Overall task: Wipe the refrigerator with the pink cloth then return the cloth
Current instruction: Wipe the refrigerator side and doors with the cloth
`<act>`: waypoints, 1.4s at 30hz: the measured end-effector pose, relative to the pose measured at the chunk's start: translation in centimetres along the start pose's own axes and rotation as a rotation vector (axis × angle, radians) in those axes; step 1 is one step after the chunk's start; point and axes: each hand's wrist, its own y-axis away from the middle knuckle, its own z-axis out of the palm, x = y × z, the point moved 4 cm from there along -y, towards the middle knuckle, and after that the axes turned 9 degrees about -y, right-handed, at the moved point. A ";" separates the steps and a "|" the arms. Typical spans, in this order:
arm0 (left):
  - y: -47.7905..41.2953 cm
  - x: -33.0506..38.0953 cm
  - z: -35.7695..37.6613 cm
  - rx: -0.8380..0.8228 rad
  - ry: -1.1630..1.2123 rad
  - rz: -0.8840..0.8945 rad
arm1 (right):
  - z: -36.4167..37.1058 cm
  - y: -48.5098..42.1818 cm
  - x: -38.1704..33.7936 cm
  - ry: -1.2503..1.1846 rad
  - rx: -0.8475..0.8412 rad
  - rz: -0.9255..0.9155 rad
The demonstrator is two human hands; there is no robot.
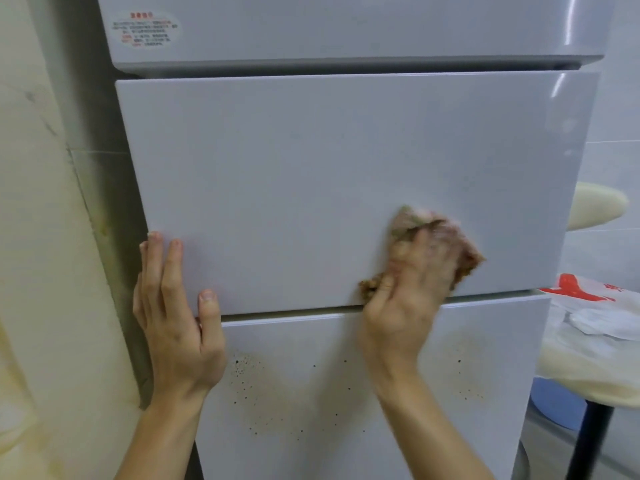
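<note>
Pink cloth (465,258) pressed to refrigerator (311,161) door under right hand's (405,299) flat fingers; left hand (173,323), fingers straight, braces door.

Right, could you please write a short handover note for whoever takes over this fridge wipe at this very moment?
Left hand: open and flat, resting on the lower left corner of the middle door.
Right hand: pressing the pink cloth against that door, low on its right side; motion-blurred.
Done: the middle door looks clean where it shows.
Left: the lower door carries dark specks. Wipe it, then return the cloth; its place is not in view.
</note>
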 end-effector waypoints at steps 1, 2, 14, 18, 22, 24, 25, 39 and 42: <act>0.0 0.0 -0.1 0.001 0.010 0.004 | 1.1 1.0 -1.8 -0.016 -0.054 -0.058; 0.0 0.1 -0.2 0.009 0.012 0.011 | 2.3 2.2 -3.8 -0.044 -0.131 -0.130; 0.2 0.0 0.5 0.015 -0.047 0.017 | 1.4 4.2 -3.5 -0.073 -0.474 -0.569; 0.2 0.1 0.7 0.023 -0.065 0.005 | -3.3 1.2 3.8 -0.011 -0.273 -0.408; 0.2 0.1 0.9 0.023 -0.089 0.007 | -6.7 -0.9 8.8 -0.005 -0.097 -0.098; 0.2 0.2 0.9 0.021 -0.099 -0.005 | -6.8 -0.9 8.7 -0.043 -0.032 0.103; 0.2 0.1 0.9 0.019 -0.103 -0.005 | -6.5 -0.7 8.1 -0.075 -0.011 0.182; 2.2 -2.6 -1.7 -0.196 -0.104 -0.085 | -1.2 5.8 0.0 -0.239 -0.301 -0.035; 2.8 -5.0 -3.0 -0.237 -0.165 -0.122 | -1.3 5.9 -0.5 -0.341 -0.360 0.026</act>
